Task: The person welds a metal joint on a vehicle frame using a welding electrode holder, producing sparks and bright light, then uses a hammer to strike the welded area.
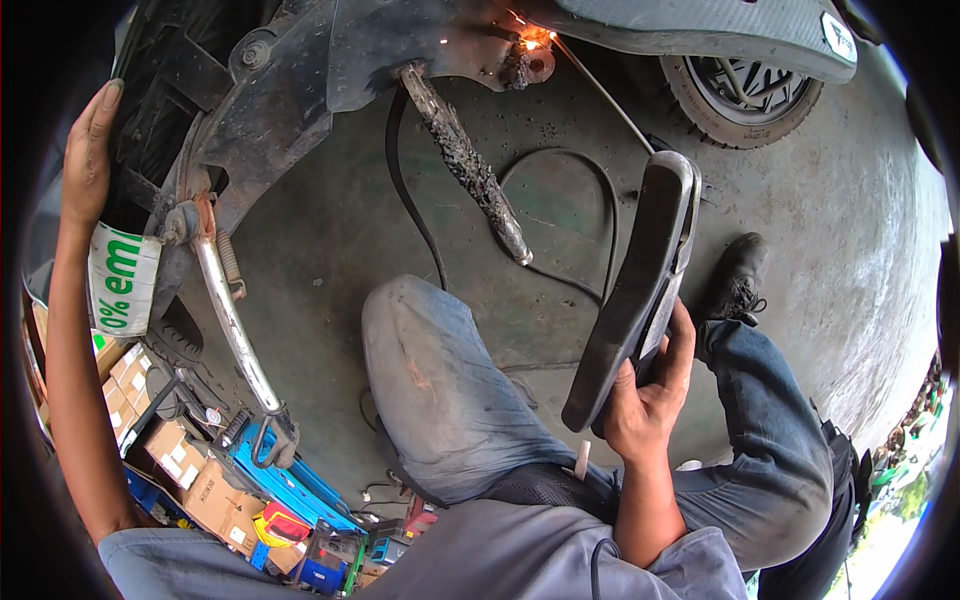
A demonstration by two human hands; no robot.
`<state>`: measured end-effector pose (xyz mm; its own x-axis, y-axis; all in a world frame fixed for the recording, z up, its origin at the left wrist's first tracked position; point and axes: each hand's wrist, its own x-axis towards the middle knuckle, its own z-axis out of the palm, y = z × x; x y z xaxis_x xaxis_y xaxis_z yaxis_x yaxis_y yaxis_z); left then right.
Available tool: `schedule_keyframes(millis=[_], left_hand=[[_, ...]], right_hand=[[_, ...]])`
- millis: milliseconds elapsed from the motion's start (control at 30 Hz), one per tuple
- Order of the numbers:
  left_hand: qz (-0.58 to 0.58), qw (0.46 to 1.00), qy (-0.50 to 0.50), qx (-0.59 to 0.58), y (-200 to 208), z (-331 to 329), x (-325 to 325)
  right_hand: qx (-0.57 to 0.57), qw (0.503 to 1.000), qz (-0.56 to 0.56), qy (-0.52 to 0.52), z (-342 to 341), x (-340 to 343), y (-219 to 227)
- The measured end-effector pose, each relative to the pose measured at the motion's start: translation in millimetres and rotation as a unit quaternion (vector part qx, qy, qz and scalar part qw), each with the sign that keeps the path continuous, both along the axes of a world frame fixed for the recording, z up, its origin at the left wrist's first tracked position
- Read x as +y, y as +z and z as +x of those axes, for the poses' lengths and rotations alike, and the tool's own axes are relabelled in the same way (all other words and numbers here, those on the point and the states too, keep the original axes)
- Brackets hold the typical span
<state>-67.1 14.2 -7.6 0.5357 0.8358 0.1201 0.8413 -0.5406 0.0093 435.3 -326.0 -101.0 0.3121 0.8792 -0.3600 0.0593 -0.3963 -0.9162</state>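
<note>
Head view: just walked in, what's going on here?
The person's right hand grips a black handheld tool holding a thin rod. The rod's far end is at a bright orange glow at the edge of a dark metal plate. The left hand is raised beside dark frame parts; contact is unclear.

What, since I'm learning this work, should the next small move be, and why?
I'd likely have the right hand ease the black holder slightly, moving the thin rod along the dark metal plate: the rod's tip meets a bright orange glow there.
</note>
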Motion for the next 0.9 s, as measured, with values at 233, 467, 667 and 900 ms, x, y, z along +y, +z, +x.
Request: schedule_keyframes(millis=[233,467,667,900], left_hand=[[0.041,0.997,-0.053,0.050,0.4,-12.1,1.9],[0.039,0.998,-0.044,0.035,0.9,-6.4,2.7],[0.024,0.999,-0.029,0.022,1.6,-5.3,0.9],[-0.002,1.000,0.003,-0.008,1.4,-4.1,1.3]], right_hand=[[-0.005,1.000,-0.014,0.002,1.7,-0.7,-1.9],[-0.002,1.000,-0.018,0.000,0.1,0.5,-2.7],[0.002,1.000,-0.016,0.002,-1.0,0.7,-1.5],[-0.016,1.000,-0.024,0.008,-0.6,-1.1,-2.8]])
